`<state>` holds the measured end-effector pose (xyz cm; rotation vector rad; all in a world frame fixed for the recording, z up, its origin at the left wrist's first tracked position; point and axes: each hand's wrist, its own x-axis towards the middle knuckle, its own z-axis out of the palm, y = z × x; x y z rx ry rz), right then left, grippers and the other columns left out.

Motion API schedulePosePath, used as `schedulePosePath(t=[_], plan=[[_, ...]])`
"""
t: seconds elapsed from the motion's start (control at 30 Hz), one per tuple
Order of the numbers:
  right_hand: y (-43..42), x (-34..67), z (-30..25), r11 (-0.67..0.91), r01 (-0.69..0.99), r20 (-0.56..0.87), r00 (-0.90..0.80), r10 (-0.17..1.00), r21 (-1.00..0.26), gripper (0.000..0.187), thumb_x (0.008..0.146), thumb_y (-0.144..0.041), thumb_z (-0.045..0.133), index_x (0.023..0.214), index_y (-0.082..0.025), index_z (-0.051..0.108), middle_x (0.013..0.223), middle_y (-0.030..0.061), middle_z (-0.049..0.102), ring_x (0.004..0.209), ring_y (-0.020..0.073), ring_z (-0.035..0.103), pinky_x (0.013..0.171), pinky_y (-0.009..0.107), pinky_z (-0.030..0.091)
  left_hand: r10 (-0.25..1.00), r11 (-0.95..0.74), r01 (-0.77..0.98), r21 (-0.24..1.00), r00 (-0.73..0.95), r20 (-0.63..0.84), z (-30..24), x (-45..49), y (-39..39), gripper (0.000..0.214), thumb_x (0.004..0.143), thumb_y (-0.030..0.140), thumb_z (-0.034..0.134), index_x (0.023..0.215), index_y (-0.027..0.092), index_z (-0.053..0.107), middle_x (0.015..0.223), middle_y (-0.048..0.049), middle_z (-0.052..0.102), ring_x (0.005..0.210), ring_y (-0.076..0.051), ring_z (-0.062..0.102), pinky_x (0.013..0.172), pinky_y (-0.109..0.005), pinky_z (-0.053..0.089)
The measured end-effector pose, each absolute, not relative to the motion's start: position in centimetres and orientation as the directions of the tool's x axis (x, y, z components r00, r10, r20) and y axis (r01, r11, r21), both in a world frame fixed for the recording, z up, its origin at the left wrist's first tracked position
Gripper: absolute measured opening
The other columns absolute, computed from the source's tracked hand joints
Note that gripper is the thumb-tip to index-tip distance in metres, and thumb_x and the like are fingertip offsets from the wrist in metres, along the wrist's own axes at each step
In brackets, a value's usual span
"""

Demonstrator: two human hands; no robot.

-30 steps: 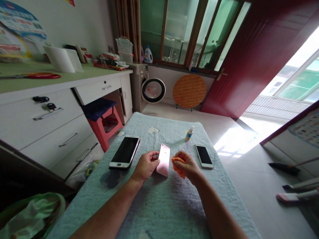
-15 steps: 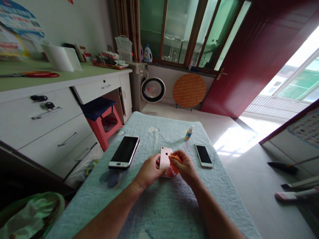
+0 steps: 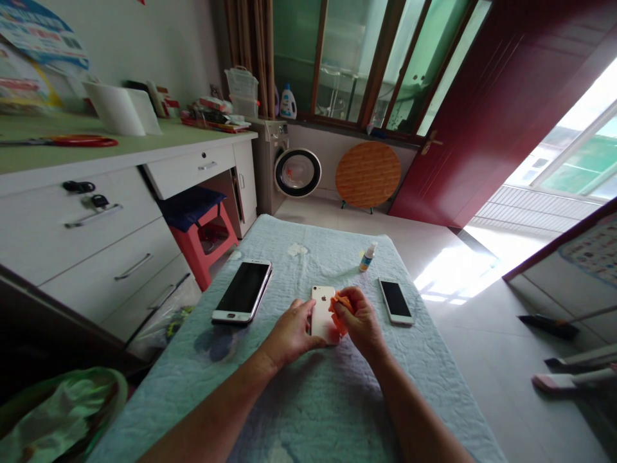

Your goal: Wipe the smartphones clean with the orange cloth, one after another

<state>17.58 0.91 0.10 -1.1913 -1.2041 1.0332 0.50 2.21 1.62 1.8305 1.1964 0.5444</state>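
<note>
A pale pink smartphone is back up in front of me, its camera and apple logo showing. My left hand grips its left side and lower edge between fingers and thumb. Pinched in my right hand is a crumpled orange cloth, held at the phone's right edge. To the left lies a large white-framed smartphone with a dark screen. A smaller white smartphone rests on the right, screen up. Behind it stands a small spray bottle with a white top.
A light blue quilted cover drapes the table. Left of it are a red stool and a white desk with drawers. A washing machine with its round door open and a round wooden tabletop stand beyond.
The phone's back has gone from pinkish to whiter in the light, as if tilted slightly. Both hands keep their hold, with only small shifts. The view has moved a little.
</note>
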Motion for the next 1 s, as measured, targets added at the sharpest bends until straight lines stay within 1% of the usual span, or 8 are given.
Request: schedulePosePath(t=[0.07,0.17,0.33,0.47,0.57,0.7,0.9,1.0], plan=[[0.8,17.7,0.0,0.154,0.263,0.181,0.081,0.98,-0.952,0.016,0.08,-0.033,0.062,0.086,-0.021,0.053,0.076,-0.0009,0.059,0.067,0.0135,0.055,0.063,0.026,0.043,0.878,-0.209,0.529,0.822,0.472,-0.081,1.4,0.4,2.3,0.065,0.056,0.025,0.079,0.116,0.016,0.056,0.101,-0.0051,0.052,0.08,-0.019,0.058,0.073,-0.029,0.049],[0.5,17.8,0.0,0.218,0.598,0.234,-0.051,0.971,-0.771,0.006,0.082,-0.026,0.059,0.082,-0.021,0.063,0.083,0.0012,0.057,0.077,0.0147,0.053,0.073,0.027,0.041,0.868,-0.264,0.553,0.79,0.493,-0.055,1.1,0.3,2.4,0.061,0.057,0.024,0.078,0.114,0.017,0.056,0.103,-0.0049,0.051,0.088,-0.021,0.058,0.078,-0.028,0.048],[0.0,17.8,0.6,0.288,0.806,0.223,-0.198,0.955,-0.518,0.009,0.08,-0.028,0.064,0.088,-0.025,0.068,0.097,0.0036,0.052,0.093,0.0192,0.046,0.085,0.031,0.038,0.848,-0.344,0.615,0.709,0.528,-0.047,1.1,0.2,2.4,0.048,0.063,0.026,0.073,0.108,0.021,0.057,0.099,-0.0032,0.051,0.088,-0.02,0.057,0.077,-0.026,0.046],[-0.1,17.7,0.8,0.279,0.845,0.195,-0.211,0.958,-0.456,0.009,0.082,-0.029,0.063,0.088,-0.024,0.067,0.095,0.0035,0.05,0.091,0.0184,0.045,0.083,0.03,0.037,0.858,-0.383,0.682,0.623,0.513,-0.034,1.3,0.2,2.1,0.051,0.063,0.03,0.073,0.11,0.022,0.056,0.104,-0.0042,0.052,0.094,-0.022,0.058,0.081,-0.028,0.045],[0.0,17.7,0.9,0.262,0.838,0.167,-0.206,0.964,-0.479,0.016,0.09,-0.026,0.053,0.085,-0.023,0.068,0.088,0.0026,0.048,0.082,0.0147,0.046,0.076,0.026,0.038,0.862,-0.386,0.725,0.571,0.504,-0.058,1.5,0.2,2.0,0.054,0.063,0.033,0.075,0.112,0.023,0.055,0.107,-0.0043,0.053,0.098,-0.024,0.057,0.083,-0.029,0.044],[0.0,17.9,1.4,0.258,0.808,0.113,-0.235,0.966,-0.529,0.019,0.089,-0.022,0.052,0.085,-0.023,0.071,0.086,0.0023,0.05,0.075,0.0123,0.048,0.069,0.023,0.037,0.861,-0.397,0.749,0.531,0.504,-0.067,1.7,0.2,1.9,0.051,0.066,0.04,0.074,0.11,0.024,0.055,0.106,-0.0043,0.054,0.097,-0.024,0.058,0.081,-0.03,0.044],[-0.2,18.9,2.9,0.41,0.675,0.045,-0.488,0.872,-0.613,0.014,0.085,-0.022,0.06,0.082,-0.025,0.074,0.08,0.0006,0.057,0.082,0.0136,0.052,0.077,0.024,0.038,0.848,-0.443,0.754,0.485,0.528,-0.046,1.9,0.2,1.8,0.042,0.075,0.052,0.063,0.103,0.022,0.057,0.102,-0.0053,0.054,0.091,-0.024,0.059,0.075,-0.029,0.046],[-0.2,19.3,3.4,0.397,0.604,-0.017,-0.562,0.827,-0.691,0.015,0.086,-0.022,0.059,0.086,-0.025,0.074,0.08,0.0005,0.06,0.083,0.0138,0.054,0.074,0.023,0.039,0.844,-0.459,0.741,0.49,0.536,-0.019,1.8,0.1,1.8,0.045,0.075,0.052,0.064,0.107,0.022,0.057,0.115,-0.0083,0.053,0.1,-0.026,0.057,0.082,-0.031,0.046]])
